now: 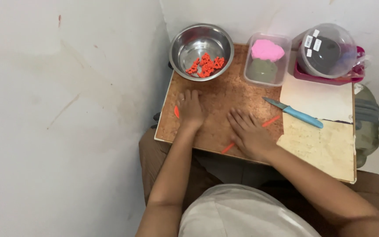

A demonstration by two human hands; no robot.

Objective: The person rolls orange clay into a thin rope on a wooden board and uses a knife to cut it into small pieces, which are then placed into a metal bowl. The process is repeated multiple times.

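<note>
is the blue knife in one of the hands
No, the blue knife lies on the board, apart from the right hand pressing an orange roll.

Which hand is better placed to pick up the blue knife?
Probably the right hand: it lies flat on the orange clay strip, just beside the blue knife. The left hand rests farther off, across the board.
</note>
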